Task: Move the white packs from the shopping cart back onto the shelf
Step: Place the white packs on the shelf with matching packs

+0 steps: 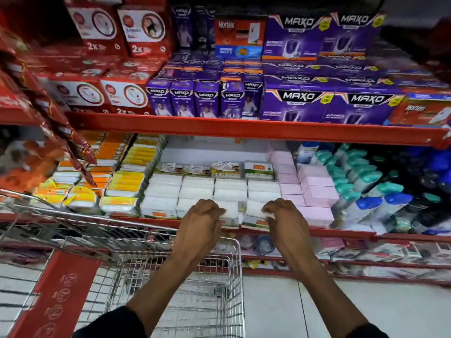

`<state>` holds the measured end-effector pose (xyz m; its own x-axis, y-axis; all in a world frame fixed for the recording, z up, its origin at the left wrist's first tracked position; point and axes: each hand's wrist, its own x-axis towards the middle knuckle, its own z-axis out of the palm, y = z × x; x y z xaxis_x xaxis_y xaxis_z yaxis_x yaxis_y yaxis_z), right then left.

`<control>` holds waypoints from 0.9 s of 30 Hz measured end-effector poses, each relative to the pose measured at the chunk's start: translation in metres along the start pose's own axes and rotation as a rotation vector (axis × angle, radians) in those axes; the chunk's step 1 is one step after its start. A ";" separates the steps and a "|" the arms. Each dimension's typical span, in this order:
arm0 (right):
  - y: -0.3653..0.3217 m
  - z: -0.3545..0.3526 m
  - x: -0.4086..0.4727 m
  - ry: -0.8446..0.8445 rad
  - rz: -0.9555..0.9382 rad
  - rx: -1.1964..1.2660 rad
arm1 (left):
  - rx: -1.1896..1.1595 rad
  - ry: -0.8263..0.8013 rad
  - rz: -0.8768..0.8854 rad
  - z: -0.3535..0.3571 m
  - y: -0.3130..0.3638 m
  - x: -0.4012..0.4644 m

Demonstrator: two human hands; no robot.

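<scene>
Up above both hands, purple boxes read "MAXO". The left hand and right hand each clasp white packs at the shelf edge; pack labels are blurred. Below, the shopping cart is cropped.

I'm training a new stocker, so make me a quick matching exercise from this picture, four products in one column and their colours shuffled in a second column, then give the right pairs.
Column one:
1. Maxo boxes on the upper shelf
2. packs in front of both hands
3. boxes just right of those packs
4. packs just left of them

Column two:
A. pink
B. yellow and orange with white
C. purple
D. white

Right pairs: 1-C, 2-D, 3-A, 4-B.
</scene>
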<state>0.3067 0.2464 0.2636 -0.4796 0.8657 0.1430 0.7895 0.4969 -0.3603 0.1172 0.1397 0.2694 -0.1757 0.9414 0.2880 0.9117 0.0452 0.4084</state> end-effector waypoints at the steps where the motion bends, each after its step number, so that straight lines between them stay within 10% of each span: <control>1: 0.005 0.001 0.004 0.004 0.008 -0.001 | 0.009 -0.008 -0.002 0.004 0.005 0.006; 27: 0.045 0.048 0.041 -0.033 0.030 -0.007 | 0.072 -0.093 -0.061 0.064 0.013 0.058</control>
<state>0.3048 0.3013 0.2091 -0.4677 0.8780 0.1018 0.8064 0.4710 -0.3576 0.1427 0.2167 0.2356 -0.1993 0.9630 0.1816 0.9251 0.1238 0.3589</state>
